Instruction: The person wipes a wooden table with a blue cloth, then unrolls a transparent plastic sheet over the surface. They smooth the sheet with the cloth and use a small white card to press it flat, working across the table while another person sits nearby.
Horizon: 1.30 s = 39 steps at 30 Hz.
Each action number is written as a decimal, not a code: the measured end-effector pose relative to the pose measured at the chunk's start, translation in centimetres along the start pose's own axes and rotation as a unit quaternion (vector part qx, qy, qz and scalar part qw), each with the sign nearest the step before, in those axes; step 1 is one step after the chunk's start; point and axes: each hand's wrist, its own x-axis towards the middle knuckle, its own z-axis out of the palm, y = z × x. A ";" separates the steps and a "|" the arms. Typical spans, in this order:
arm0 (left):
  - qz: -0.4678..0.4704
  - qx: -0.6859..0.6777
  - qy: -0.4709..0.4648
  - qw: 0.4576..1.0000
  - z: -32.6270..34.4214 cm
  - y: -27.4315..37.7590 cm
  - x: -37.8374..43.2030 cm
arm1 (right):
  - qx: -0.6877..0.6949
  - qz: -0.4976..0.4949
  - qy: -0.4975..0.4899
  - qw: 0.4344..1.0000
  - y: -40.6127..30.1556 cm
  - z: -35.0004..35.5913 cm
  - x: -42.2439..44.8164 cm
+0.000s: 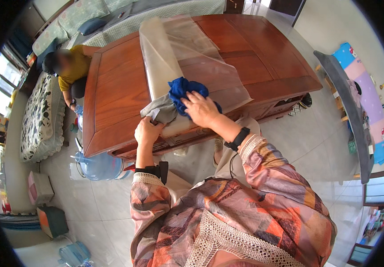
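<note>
A reddish-brown wooden table [121, 80] stands before me. A clear plastic sheet [227, 73] lies across it, partly rolled or folded over on its left side. My right hand [200, 108] presses on a bunched blue cloth [178, 91] on the plastic near the front edge. At the same edge, my left hand [147, 130] grips the lower edge of a grey cloth [167, 108], which bears a small white tag and lies beside the blue one. The fingertips of my left hand are partly hidden.
A person in a yellow top [75, 65] crouches at the table's left end. Large blue water bottles [101, 167] stand on the floor by the front left corner. A covered sofa [118, 33] runs behind the table. At the right is a grey-topped bench or table [352, 116].
</note>
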 end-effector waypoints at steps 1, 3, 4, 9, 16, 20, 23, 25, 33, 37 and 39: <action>-0.022 -0.002 -0.021 1.000 -0.2 -0.4 -0.3 | -0.001 0.009 -0.010 1.000 0.9 -0.8 -0.4; -0.016 -0.012 0.003 1.000 0.0 -0.7 -0.5 | -0.037 0.089 -0.015 0.995 5.2 -1.6 -2.5; -0.017 -0.025 -0.004 1.000 -0.1 0.0 -0.6 | -0.070 0.133 -0.004 0.989 8.6 -1.4 -4.1; -0.007 -0.032 0.012 0.999 0.2 0.3 -0.6 | -0.106 0.242 -0.006 0.964 16.8 -4.4 -8.0; -0.013 -0.025 -0.003 1.000 -0.1 0.2 -0.2 | 0.055 0.096 0.075 0.991 0.9 -3.4 1.1; -0.022 -0.040 -0.012 0.999 -0.2 0.0 -0.1 | 0.030 0.002 -0.011 0.999 -2.6 2.6 6.1; -0.029 -0.033 -0.003 0.999 -0.4 -0.1 -0.3 | 0.024 0.020 -0.011 0.999 1.1 3.2 8.1; -0.030 -0.050 -0.008 0.998 -0.2 -0.2 -0.3 | 0.008 0.168 -0.063 0.984 6.5 2.8 7.6; -0.029 -0.043 -0.010 0.999 0.2 -0.1 -0.3 | -0.105 0.473 -0.142 0.863 26.9 -9.3 -8.3; -0.011 -0.040 -0.010 0.999 -0.1 0.3 0.1 | -0.087 0.475 0.071 0.873 23.5 -14.0 -10.4; -0.020 -0.053 -0.014 0.998 0.4 -0.7 0.3 | -0.072 0.327 0.174 0.926 17.5 -13.1 -8.5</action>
